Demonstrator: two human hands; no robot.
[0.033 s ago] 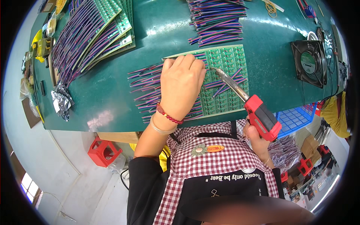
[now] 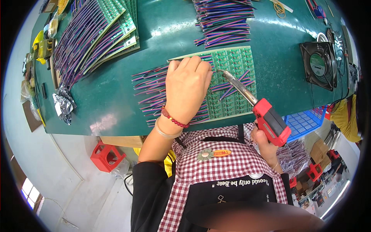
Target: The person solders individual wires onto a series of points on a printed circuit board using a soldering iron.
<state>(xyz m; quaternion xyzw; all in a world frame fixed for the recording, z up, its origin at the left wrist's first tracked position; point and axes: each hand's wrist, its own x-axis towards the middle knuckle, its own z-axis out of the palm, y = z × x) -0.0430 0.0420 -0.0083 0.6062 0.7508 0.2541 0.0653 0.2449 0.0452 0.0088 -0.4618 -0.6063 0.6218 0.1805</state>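
- One crumpled piece of foil (image 2: 64,106) lies far to your left on the green table (image 2: 104,89), with a stack of wired circuit boards (image 2: 91,36) beyond it.
- Multicoloured wires (image 2: 150,101) run leftward off the green circuit board (image 2: 232,106), partly covered by your left hand (image 2: 188,83).
- Your left hand bends over the board's left part, fingers curled down; what they pinch cannot be told.
- The board lies under and right of that hand; a wire bundle (image 2: 224,25) lies beyond it, and loose wires (image 2: 226,88) cross it beneath the shaft of the soldering iron (image 2: 263,111).
- Your right hand (image 2: 265,144) grips the iron's handle, the tip just beside your left fingers.
- Farther right, a blue basket (image 2: 305,123) and black fan (image 2: 317,65) stand apart from the board.
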